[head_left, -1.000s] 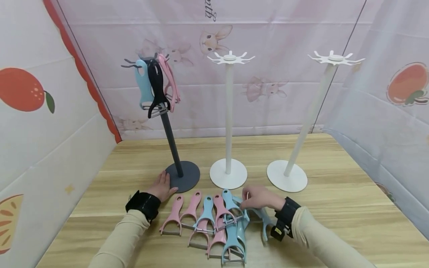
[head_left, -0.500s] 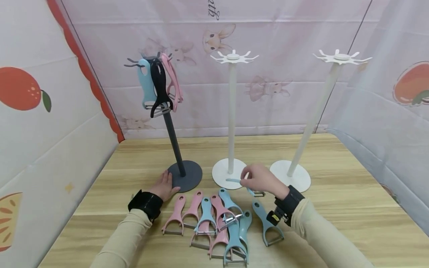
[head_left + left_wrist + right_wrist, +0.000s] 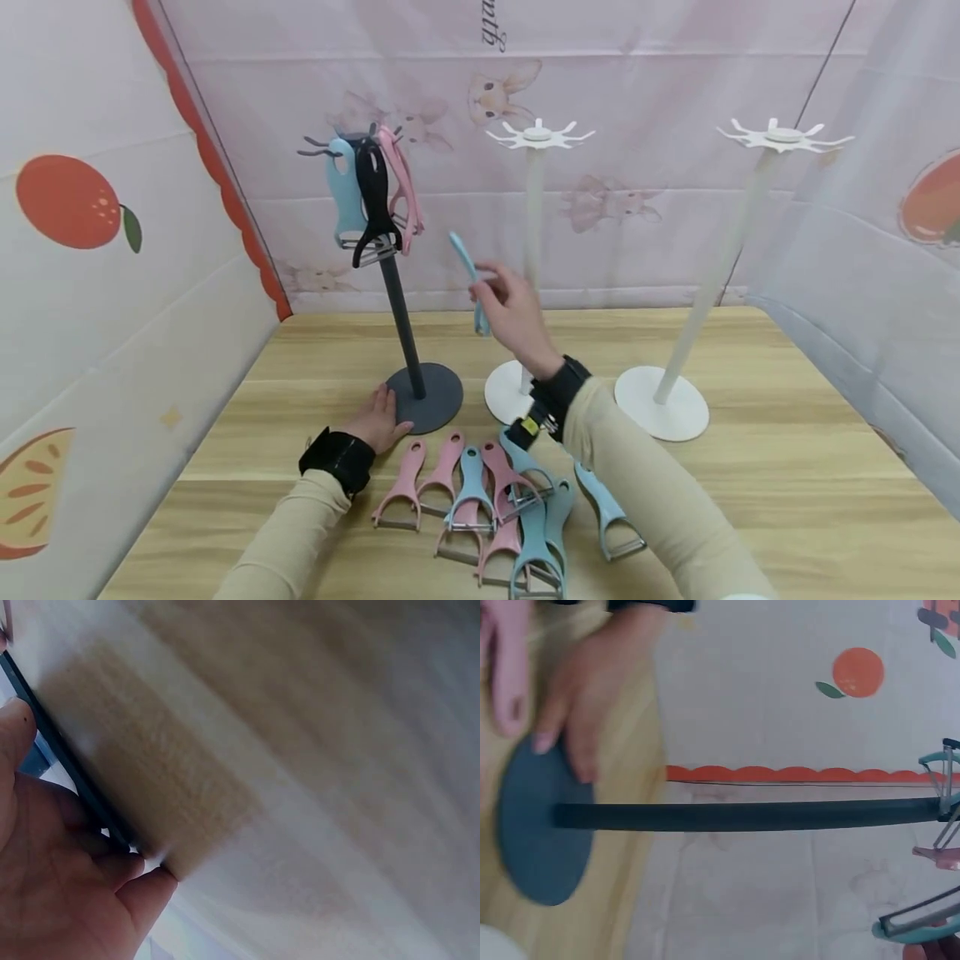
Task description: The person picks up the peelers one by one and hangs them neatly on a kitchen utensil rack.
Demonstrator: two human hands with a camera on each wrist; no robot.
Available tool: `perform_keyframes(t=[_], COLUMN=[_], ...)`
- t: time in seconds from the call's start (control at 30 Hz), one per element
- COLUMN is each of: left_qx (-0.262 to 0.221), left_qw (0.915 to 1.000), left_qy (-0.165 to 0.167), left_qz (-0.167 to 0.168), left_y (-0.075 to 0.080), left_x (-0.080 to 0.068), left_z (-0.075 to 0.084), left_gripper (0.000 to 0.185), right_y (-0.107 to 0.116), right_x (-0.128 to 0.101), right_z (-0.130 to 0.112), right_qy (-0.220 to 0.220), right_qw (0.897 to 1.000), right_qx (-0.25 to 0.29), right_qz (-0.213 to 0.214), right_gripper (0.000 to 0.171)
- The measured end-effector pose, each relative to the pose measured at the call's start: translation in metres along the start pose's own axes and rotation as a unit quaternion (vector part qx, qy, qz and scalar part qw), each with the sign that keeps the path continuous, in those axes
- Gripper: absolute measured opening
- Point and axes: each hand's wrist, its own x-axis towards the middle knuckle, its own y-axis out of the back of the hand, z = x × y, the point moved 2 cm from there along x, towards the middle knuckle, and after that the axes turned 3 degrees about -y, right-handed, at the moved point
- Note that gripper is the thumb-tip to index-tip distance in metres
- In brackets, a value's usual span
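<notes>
My right hand (image 3: 514, 315) pinches a light blue Y-shaped peeler (image 3: 463, 254) in the air, in front of the middle stand and right of the dark grey stand (image 3: 402, 321). The right wrist view shows that peeler's blade end (image 3: 919, 932) at the lower right corner. On the dark stand's hooks hang a blue peeler (image 3: 347, 200), a black peeler (image 3: 371, 183) and pink ones (image 3: 405, 187). My left hand (image 3: 380, 421) rests against the left rim of the dark stand's round base (image 3: 442, 400), fingers extended; the left wrist view shows its fingertips at the base's edge.
Several pink and blue peelers (image 3: 408, 479) lie overlapping at the front of the wooden table (image 3: 787, 467). One blue peeler (image 3: 600, 496) lies apart, partly under my right sleeve. A white stand (image 3: 534, 221) and another white stand (image 3: 705, 292) have bare hooks.
My right hand has lifted the blue peeler from the pile, over the middle stand's base, then up and left toward the dark stand. My left hand has stayed at the base.
</notes>
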Motion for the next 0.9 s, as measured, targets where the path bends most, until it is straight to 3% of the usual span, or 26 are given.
perform_keyframes(t=[0.23, 0.5, 0.67, 0.9], left_qx=[-0.004, 0.002, -0.012, -0.026], left_qw=[1.0, 1.0, 0.9999, 0.9995], left_qy=[-0.006, -0.007, 0.002, 0.006], left_qz=[0.002, 0.005, 0.006, 0.017], left_y=[0.0, -0.001, -0.002, 0.001], left_x=[0.0, -0.001, -0.002, -0.004], left_z=[0.003, 0.006, 0.008, 0.003], left_gripper=[0.066, 0.065, 0.065, 0.065], right_y=[-0.016, -0.03, -0.034, -0.045], right_x=[0.055, 0.101, 0.12, 0.135], right_z=[-0.027, -0.039, -0.045, -0.06], right_qy=[-0.019, -0.017, -0.005, 0.021], right_qw=[0.997, 0.996, 0.997, 0.999], right_qx=[0.015, 0.005, 0.028, 0.035], right_qz=[0.071, 0.092, 0.077, 0.003], right_gripper=[0.028, 0.03, 0.03, 0.03])
